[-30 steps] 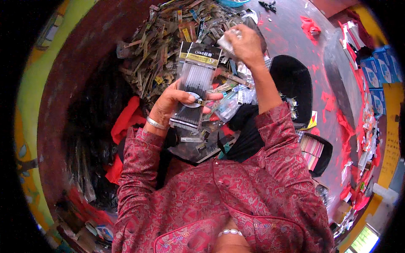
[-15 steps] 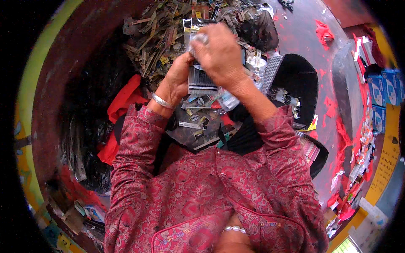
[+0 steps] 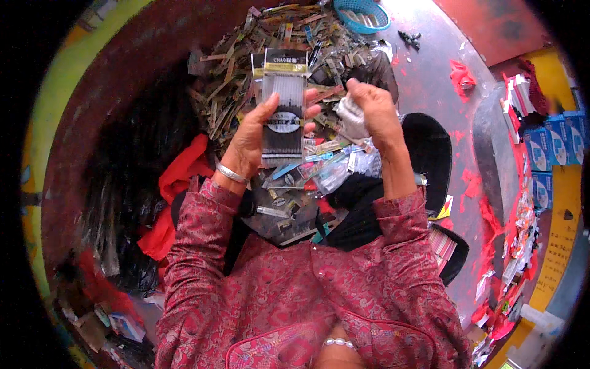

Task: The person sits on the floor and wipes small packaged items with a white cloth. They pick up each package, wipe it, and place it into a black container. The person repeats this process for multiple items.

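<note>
— Cam setup?
— One head-worn fisheye, looking steeply down over chest at left hand (image 3: 252,138) and right hand (image 3: 375,114), close range.
— 2nd view?
— None; edges bent, black rim round pic.

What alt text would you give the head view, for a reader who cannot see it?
A left hand holds up a flat clear packet of thin dark sticks, while the right hand grips crumpled white material. Below lies a heap of similar packets, beside a blue basket.

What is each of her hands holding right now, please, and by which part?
Left hand grips the clear flat packet by its lower half; right hand clutches a crumpled white wad.
</note>
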`<control>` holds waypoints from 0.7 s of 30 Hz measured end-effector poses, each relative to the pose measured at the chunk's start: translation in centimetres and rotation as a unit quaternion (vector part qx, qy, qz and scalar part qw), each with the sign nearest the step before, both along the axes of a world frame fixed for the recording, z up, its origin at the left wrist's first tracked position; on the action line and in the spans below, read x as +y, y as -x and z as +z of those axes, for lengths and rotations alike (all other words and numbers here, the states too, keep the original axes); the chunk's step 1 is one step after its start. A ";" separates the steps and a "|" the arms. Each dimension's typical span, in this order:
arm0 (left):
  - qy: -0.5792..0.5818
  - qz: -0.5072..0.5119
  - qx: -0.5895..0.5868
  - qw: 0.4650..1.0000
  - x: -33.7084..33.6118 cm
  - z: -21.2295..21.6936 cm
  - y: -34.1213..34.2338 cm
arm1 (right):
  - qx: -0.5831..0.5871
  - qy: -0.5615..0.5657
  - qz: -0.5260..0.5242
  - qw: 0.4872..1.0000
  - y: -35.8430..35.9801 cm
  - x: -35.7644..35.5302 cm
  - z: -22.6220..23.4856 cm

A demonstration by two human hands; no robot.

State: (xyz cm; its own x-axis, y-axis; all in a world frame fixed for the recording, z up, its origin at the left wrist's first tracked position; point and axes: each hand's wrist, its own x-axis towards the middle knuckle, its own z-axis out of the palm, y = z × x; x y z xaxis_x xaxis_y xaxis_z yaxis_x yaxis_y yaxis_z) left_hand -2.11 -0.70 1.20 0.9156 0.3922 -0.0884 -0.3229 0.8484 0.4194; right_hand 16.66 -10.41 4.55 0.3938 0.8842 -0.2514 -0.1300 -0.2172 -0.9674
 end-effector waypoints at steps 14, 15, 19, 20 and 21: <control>-0.015 -0.050 0.086 0.995 -0.7 -0.6 -0.2 | -0.078 -0.057 0.008 0.995 0.7 0.6 -1.9; -0.021 -0.054 0.079 0.995 -1.0 -0.5 -0.3 | -0.029 -0.077 -0.059 0.995 -0.7 0.6 -1.7; -0.028 -0.097 0.055 0.993 -1.8 -0.8 -0.6 | 0.016 -0.194 -0.221 0.956 -1.9 0.8 0.1; -0.017 -0.111 0.052 0.992 -2.1 -0.9 -0.6 | -0.112 -0.211 -0.213 0.947 -0.9 0.9 0.8; 0.005 -0.123 0.034 0.992 -2.5 -0.5 -0.9 | -0.241 -0.221 -0.204 0.923 0.7 1.1 1.4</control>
State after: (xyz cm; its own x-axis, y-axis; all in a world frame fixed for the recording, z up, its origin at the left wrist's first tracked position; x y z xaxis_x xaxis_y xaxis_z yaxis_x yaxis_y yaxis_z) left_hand -1.19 -3.24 0.69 0.9751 0.1571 -0.1565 -0.0773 0.9023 0.4242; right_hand 15.93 -9.29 5.96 0.6882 0.6121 0.3895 0.3554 0.1836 -0.9165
